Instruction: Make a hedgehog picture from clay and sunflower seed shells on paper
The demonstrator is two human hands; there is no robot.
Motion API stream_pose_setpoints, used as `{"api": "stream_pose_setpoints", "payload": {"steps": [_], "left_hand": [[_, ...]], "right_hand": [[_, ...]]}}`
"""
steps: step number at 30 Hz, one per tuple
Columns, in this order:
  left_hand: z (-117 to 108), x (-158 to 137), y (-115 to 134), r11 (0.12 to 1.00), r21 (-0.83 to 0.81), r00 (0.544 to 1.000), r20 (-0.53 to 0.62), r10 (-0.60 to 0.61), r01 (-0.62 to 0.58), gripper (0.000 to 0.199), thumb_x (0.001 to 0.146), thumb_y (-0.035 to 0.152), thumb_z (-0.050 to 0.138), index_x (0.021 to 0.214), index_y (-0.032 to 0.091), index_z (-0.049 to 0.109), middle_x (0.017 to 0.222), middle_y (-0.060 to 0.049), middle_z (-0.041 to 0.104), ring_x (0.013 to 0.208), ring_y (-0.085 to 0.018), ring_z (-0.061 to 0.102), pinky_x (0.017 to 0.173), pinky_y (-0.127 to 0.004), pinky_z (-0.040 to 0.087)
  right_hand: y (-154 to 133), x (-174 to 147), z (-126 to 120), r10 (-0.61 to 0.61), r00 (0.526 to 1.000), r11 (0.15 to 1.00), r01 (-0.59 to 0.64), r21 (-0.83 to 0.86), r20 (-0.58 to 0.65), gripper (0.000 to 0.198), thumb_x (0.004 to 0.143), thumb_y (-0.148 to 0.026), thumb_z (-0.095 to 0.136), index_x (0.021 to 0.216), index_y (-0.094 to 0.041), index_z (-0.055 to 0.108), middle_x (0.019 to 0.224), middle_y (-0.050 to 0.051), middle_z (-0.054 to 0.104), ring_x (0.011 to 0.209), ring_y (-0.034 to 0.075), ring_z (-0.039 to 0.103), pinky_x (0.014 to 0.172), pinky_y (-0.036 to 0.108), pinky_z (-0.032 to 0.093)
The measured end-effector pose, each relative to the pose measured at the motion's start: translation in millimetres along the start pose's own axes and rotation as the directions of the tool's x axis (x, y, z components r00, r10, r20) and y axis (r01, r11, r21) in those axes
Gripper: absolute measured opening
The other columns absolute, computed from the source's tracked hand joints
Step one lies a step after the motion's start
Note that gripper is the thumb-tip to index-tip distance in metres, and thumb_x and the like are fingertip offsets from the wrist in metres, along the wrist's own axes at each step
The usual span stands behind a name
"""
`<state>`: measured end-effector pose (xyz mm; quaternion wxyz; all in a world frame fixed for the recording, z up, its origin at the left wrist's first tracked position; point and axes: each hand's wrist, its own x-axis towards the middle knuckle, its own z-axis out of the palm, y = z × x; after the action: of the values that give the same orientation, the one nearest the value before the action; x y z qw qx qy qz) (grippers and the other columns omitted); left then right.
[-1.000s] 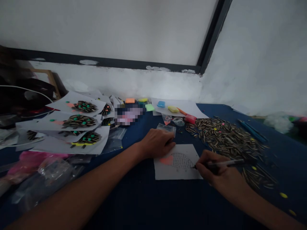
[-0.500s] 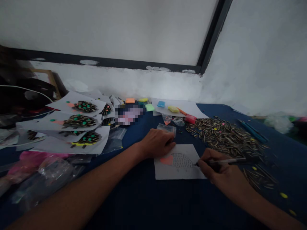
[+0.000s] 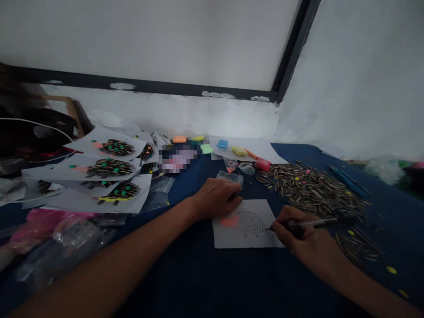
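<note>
A sheet of white paper lies on the blue tabletop, bearing a drawn oval outline filled with short dark strokes and a flat orange-pink piece at its left. My left hand rests on the paper's upper left corner with curled fingers; what is under them is hidden. In my right hand a black pen is gripped, its tip touching the paper at the right end of the oval. A clear plastic bag lies just behind my left hand.
To the right spreads a heap of striped sunflower seeds. Sheets with seed-covered figures are stacked at left, above crumpled plastic bags. Coloured clay packs, among them a red one, lie toward the wall.
The pen has tilted slightly in my right hand, its rear end a touch higher. My left hand and the paper stay where they were.
</note>
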<state>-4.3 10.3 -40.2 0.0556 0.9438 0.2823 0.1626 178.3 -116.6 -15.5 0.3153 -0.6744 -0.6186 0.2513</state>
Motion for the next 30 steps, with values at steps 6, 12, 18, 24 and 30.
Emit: {"api": "stream_pose_setpoints", "payload": {"steps": [6,12,18,24,30], "left_hand": [[-1.5,-0.1,1.1,1.0,-0.002,1.0,0.011,-0.011,0.011,0.021,0.088,0.033,0.047,0.074,0.018,0.053,0.073,-0.002,0.062,0.066,-0.015,0.056,0.058,-0.027,0.035],[-1.2,0.2,1.1,1.0,-0.007,1.0,0.017,-0.013,0.013,0.02,0.088,0.033,0.047,0.076,0.018,0.053,0.075,-0.002,0.063,0.067,-0.016,0.056,0.059,-0.028,0.037],[-0.1,-0.1,0.1,1.0,-0.003,1.0,0.004,-0.009,0.009,0.02,0.088,0.033,0.047,0.075,0.018,0.053,0.074,-0.002,0.063,0.067,-0.015,0.056,0.058,-0.027,0.035],[-0.3,-0.1,0.0,1.0,-0.002,1.0,-0.005,-0.004,0.004,0.021,0.087,0.033,0.048,0.074,0.018,0.052,0.074,-0.001,0.063,0.066,-0.015,0.056,0.056,-0.027,0.032],[0.4,-0.4,-0.6,1.0,-0.01,1.0,-0.004,0.003,-0.003,0.021,0.088,0.033,0.048,0.074,0.018,0.052,0.075,-0.002,0.063,0.066,-0.015,0.055,0.055,-0.027,0.031]], "right_hand": [[4.1,0.5,0.1,0.0,1.0,1.0,0.0,-0.028,0.009,0.021,0.072,-0.035,0.052,0.056,-0.024,0.045,0.046,-0.004,0.041,0.042,0.012,0.038,0.039,0.024,0.029],[6.3,1.6,1.3,-0.016,1.0,0.999,0.016,-0.035,-0.002,0.021,0.072,-0.034,0.052,0.056,-0.023,0.045,0.049,-0.004,0.043,0.044,0.011,0.039,0.041,0.023,0.029],[5.7,0.0,0.0,0.0,1.0,1.0,0.0,-0.01,0.014,0.021,0.072,-0.034,0.052,0.056,-0.023,0.044,0.048,-0.004,0.041,0.043,0.011,0.038,0.041,0.024,0.028],[-1.0,-0.9,-0.1,0.042,0.999,0.999,-0.043,0.033,0.03,0.019,0.069,-0.034,0.053,0.054,-0.024,0.046,0.047,-0.005,0.041,0.041,0.011,0.036,0.04,0.024,0.028],[-0.5,0.1,-5.3,0.015,1.0,0.998,-0.015,0.059,0.004,0.021,0.074,-0.035,0.053,0.057,-0.024,0.047,0.043,-0.005,0.041,0.039,0.011,0.04,0.04,0.024,0.031]]}}
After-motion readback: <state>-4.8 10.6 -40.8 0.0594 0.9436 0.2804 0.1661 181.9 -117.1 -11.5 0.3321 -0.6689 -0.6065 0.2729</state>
